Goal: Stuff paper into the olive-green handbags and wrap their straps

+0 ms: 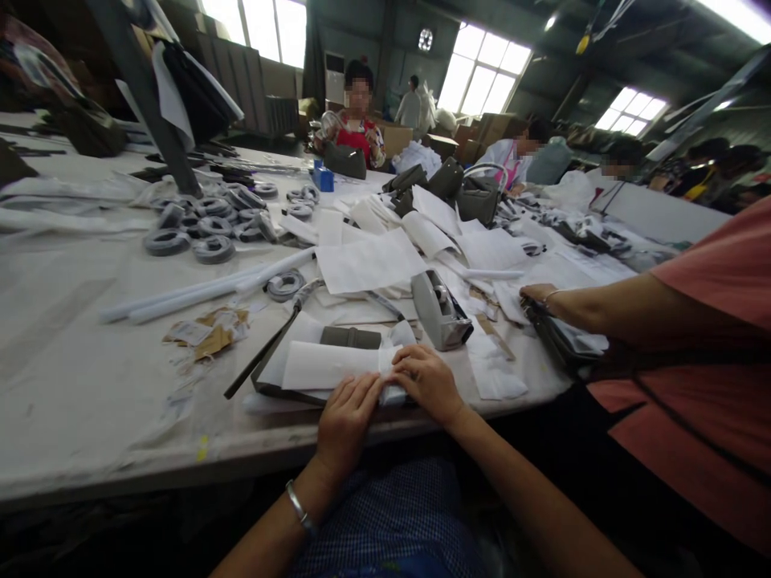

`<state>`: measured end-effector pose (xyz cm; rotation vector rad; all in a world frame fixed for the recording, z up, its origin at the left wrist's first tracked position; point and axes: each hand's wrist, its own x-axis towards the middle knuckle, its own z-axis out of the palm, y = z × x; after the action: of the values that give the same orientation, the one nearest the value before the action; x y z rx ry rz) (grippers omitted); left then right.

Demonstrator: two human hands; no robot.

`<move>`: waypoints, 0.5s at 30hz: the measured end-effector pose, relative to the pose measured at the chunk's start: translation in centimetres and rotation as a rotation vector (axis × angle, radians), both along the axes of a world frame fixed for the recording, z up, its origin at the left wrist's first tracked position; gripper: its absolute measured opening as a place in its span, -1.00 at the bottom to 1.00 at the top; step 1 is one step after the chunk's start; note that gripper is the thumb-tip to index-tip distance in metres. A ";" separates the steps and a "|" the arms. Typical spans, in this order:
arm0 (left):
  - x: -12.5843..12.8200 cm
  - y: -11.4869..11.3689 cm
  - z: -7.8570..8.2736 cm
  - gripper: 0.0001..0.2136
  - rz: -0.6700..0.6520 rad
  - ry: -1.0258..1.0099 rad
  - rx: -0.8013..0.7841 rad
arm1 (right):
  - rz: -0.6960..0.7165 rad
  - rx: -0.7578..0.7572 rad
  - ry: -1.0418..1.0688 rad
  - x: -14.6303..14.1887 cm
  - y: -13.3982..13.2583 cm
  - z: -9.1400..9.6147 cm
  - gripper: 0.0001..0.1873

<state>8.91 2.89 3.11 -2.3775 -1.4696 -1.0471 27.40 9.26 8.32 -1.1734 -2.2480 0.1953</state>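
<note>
A dark olive handbag (pixel 260 380) lies flat at the table's near edge, with a white sheet (pixel 325 368) across it. My left hand (pixel 352 409) rests on the sheet's near edge, its fingers stretched out. Beside it, my right hand (pixel 426 381) is closed, fingers bent and pinching the thin white wrapping (pixel 390 363) at the sheet's right end. What lies under its fingertips is partly hidden. An olive strap piece (pixel 351 337) shows just beyond the sheet. The bag's wrapped handle (pixel 306 294) arches away from me, and a dark strap (pixel 259 358) sticks out left.
A grey-and-dark bag (pixel 439 311) stands right of the handbag. Beyond are a heap of white sheets (pixel 370 261) and grey rolled coils (pixel 214 229). White tubes (pixel 210 289) and torn brown paper (pixel 210 333) lie left. A co-worker's hand (pixel 538 293) holds another bag (pixel 557 337) at right.
</note>
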 end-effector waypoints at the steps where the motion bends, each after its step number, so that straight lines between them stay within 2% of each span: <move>1: -0.1 0.0 -0.1 -0.68 -0.002 -0.008 0.002 | -0.001 -0.029 -0.010 0.1 0.2 0.0 -0.90; 5: -0.4 0.2 -0.2 -0.71 -0.033 -0.022 0.023 | 0.021 -0.117 -0.091 0.2 1.0 0.2 -0.87; 10: -0.9 0.3 -0.3 -0.67 -0.120 0.037 0.130 | -0.006 -0.194 -0.177 -0.4 2.3 1.0 -0.85; 15: -1.0 0.2 -0.3 -0.67 -0.116 0.085 0.134 | -0.010 -0.236 -0.196 -1.4 3.1 1.2 -0.84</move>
<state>7.89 3.08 2.84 -2.4050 -1.2068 -1.0208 26.04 12.34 9.54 -1.3783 -2.4396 0.3641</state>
